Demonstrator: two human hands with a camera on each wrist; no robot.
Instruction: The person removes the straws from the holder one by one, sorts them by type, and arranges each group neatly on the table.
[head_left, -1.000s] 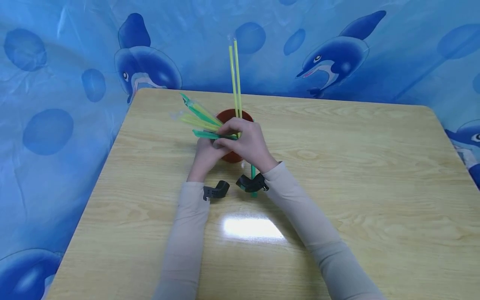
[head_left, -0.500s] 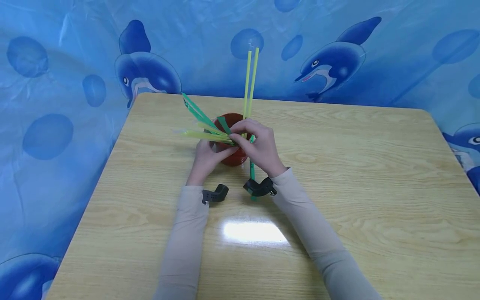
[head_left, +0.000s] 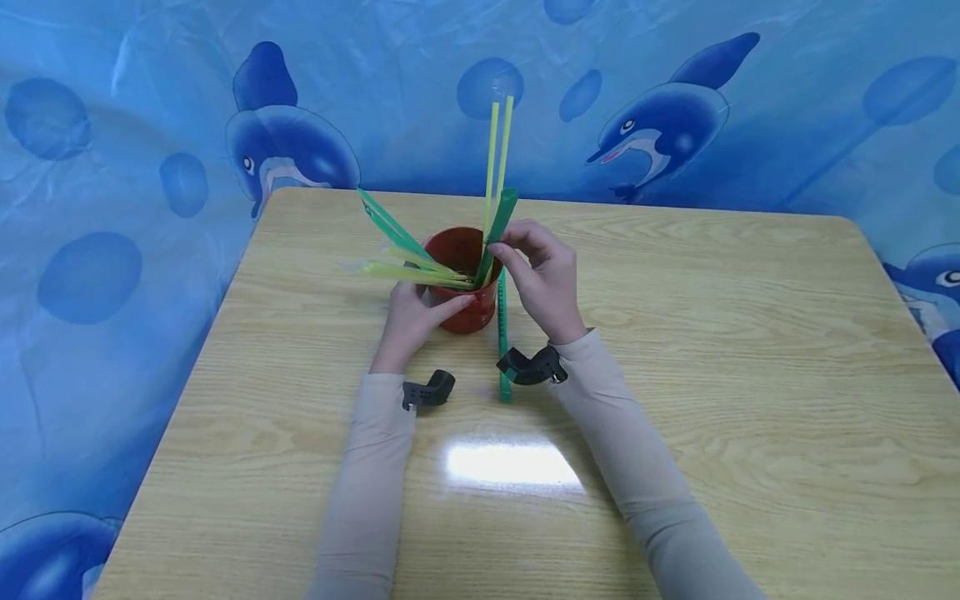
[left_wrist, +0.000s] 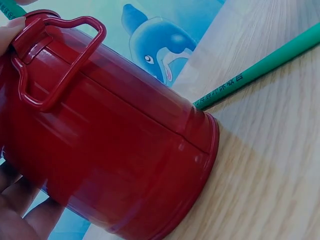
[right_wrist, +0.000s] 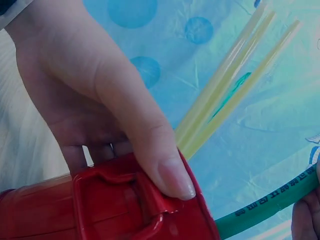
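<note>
My left hand (head_left: pixel 411 325) grips a small red metal bucket (head_left: pixel 474 318), thumb over its rim and fingers round the far side. A wire bracket shows on the bucket's wall (left_wrist: pixel 125 145) in the left wrist view. Between thumb and fingers, my right hand (head_left: pixel 546 271) pinches a green straw (head_left: pixel 501 218) whose lower end is inside the bucket. Dark printing runs along this green straw (right_wrist: pixel 270 205) in the right wrist view. Two yellow straws (head_left: pixel 492 167) stand tall in the bucket. Other yellow straws (head_left: pixel 405 272) and green straws (head_left: pixel 393 223) lean out to the left.
Another printed green straw (head_left: pixel 503 333) lies on the wooden table (head_left: pixel 712 375), just right of the bucket. Behind the table's far edge hangs a blue sheet (head_left: pixel 420 100) with dolphins. Black wrist cameras (head_left: pixel 429 389) jut from both sleeves.
My right hand has moved right, swinging the pinched green straw from leaning left to leaning right beside the tall yellow ones. My left hand stays at the bucket.
</note>
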